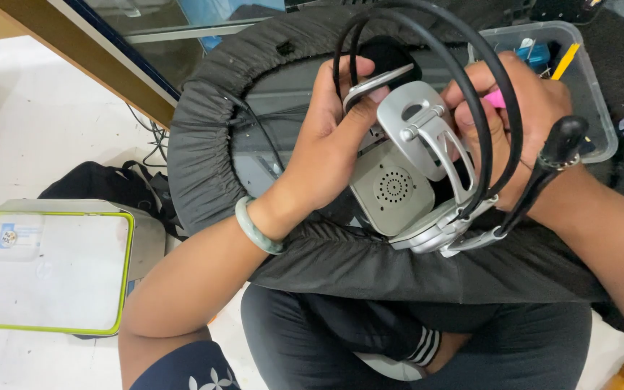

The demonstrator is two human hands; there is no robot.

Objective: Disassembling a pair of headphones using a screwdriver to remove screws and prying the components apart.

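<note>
The left hand (334, 137) is closed around the silver headset (417, 170), thumb pressing along the curved metal band at its 12 o'clock edge and fingers wrapped under the grey earcup housing. The right hand (521, 108), at 3 o'clock of the headset, is closed on a small pink tool (495, 99), its tip aimed at the silver hinge bracket; the fingers also steady the thin black headband wires (471, 94) that loop over the hand.

The headset sits at picture centre, held just above a black cloth-covered tray (204, 123) on the person's lap. It looks light but awkward: rigid plastic cup with a round speaker grille, smooth and probably slippery metal arms, springy wire hoops, and a black microphone boom (543, 173) with a bulbous foam tip jutting toward 4 o'clock. The boom and hinge seem the fragile parts; the solid earcup body is the safest place to hold.

A pale green bangle (258, 226) circles the left wrist. At 1 o'clock lies a clear plastic box (601, 108) of small parts; at 8 o'clock, on the white floor, a green-rimmed white case (48, 271) beside a black bag (102, 184).
</note>
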